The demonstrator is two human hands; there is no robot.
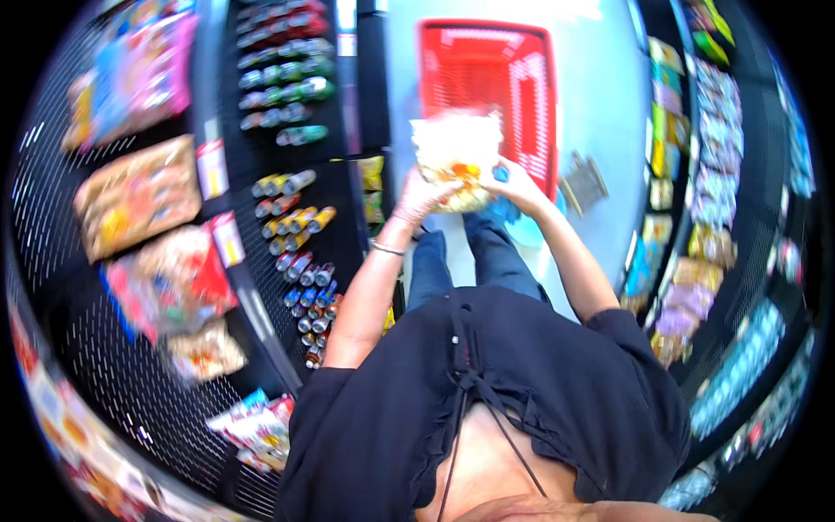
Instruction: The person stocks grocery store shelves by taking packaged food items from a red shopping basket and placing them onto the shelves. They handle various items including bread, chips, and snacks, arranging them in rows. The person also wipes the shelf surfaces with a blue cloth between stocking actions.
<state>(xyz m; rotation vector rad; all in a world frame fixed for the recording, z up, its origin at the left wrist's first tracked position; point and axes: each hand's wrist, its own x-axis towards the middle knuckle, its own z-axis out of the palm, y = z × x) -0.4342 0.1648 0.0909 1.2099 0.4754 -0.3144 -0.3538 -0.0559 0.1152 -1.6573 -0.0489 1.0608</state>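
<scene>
Both my hands grip one plastic snack bag (455, 147), its upper part washed out white and its lower part printed with orange food. My left hand (421, 196), with a bracelet at the wrist, holds the bag's lower left side. At its lower right side is my right hand (515, 187), thumb towards the bag's face. Beyond and partly behind the bag stands a red plastic shopping basket (483, 78) on the pale floor. The bag hides part of the basket's near end; no goods show in the visible part.
To the left, black shelves hold rows of drink cans (287, 85) and large snack bags (140, 78). Shelves on the right carry stacked packets (717, 150). A grey slatted object (585, 184) lies right of the basket. Something light blue (530, 225) is by my feet.
</scene>
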